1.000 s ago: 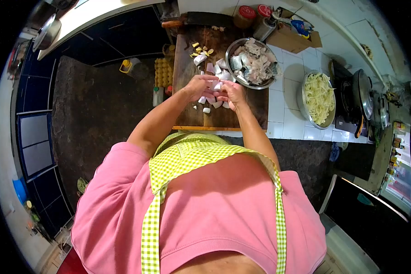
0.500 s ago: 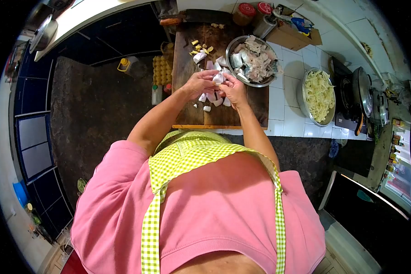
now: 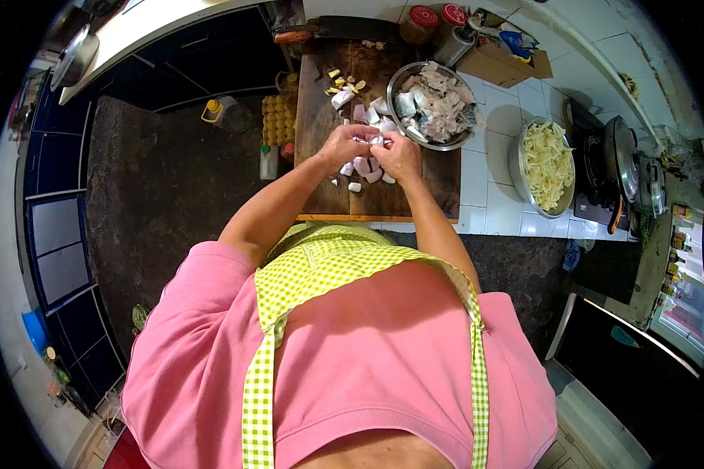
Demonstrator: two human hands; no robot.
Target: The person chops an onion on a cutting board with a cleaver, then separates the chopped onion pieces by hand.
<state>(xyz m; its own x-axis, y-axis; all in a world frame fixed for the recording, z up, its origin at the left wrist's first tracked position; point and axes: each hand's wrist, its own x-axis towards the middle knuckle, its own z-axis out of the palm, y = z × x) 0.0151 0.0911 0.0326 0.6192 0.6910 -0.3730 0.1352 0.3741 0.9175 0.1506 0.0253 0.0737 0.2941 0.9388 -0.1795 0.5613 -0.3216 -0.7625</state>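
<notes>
My left hand (image 3: pixel 344 146) and my right hand (image 3: pixel 400 159) meet over the wooden cutting board (image 3: pixel 438 184). Both have their fingers closed on a pale piece of onion (image 3: pixel 376 141), mostly covered by the fingertips. White and purplish onion chunks (image 3: pixel 362 166) lie loose on the board below and around my hands. Farther up the board are yellow slices (image 3: pixel 337 74) that look like ginger. Just beyond my right hand, a metal bowl (image 3: pixel 450 144) holds pale raw fish pieces (image 3: pixel 434 98).
A cleaver (image 3: pixel 352 28) lies across the board's far end, beside red-lidded jars (image 3: pixel 419 25) and a cardboard box (image 3: pixel 499 64). To the right are a bowl of pale shredded vegetable (image 3: pixel 547 164) and a lidded pan (image 3: pixel 619 160). An egg tray (image 3: pixel 278 117) stands left of the board.
My fingers have drawn closer together around the onion piece, which shows less now. The board, bowls and loose chunks look the same.
</notes>
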